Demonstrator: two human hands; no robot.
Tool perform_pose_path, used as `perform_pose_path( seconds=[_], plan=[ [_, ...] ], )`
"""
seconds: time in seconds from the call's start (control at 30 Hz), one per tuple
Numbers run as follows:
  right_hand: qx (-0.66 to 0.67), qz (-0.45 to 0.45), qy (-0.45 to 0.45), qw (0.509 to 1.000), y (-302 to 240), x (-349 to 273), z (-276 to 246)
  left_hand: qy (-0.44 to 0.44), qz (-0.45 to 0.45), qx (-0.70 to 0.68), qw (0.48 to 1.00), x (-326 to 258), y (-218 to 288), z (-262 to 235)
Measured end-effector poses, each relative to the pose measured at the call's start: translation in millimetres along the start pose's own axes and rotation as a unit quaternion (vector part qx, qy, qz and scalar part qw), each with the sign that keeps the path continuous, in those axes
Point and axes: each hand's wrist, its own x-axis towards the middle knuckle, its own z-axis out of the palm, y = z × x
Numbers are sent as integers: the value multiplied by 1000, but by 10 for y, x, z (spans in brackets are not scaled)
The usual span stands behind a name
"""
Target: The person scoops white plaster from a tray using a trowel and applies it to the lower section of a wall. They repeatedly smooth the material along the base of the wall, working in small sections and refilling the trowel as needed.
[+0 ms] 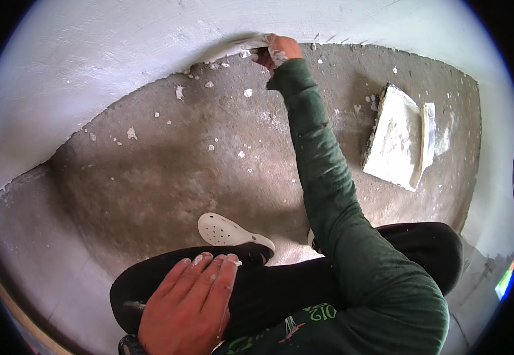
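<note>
My right hand [283,49], smeared with white, reaches out to the foot of the white wall [150,41]. Its fingers are closed around something mostly hidden by the hand. Beside them a thin pale edge [239,45] runs leftward against the wall; whether it belongs to a flat blade I cannot make out. Flat on my left knee [128,290] rests my left hand [189,299], empty, its fingers stretched out and spotted with white paste.
On the concrete floor [168,171] at the right lies a white-smeared board [394,139] with a pale strip [427,136] along its right side. White splatters dot the floor. A pale perforated clog [224,231] is on my foot. Another wall [499,160] stands at the right.
</note>
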Motion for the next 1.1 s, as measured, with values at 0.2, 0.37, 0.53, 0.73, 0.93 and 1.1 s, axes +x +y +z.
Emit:
perform_pose_path(
  seconds=[0.2,0.37,0.53,0.73,0.93,1.1],
  plan=[
    [-80,17,31,996,391,-163,-309,-2,7,6,1000,38,13,-62],
    [-145,-64,68,985,1261,497,-664,-6,24,4,1000,78,43,-46],
    [-282,-134,32,950,1259,656,-830,2,21,4,1000,75,60,-22],
    [203,32,30,978,336,43,-380,-2,10,6,1000,45,46,-20],
    [79,18,75,994,328,-297,-22,9,14,8,1000,65,63,-59],
    [94,81,15,992,755,-257,414,13,9,8,1000,23,25,-30]
  ],
)
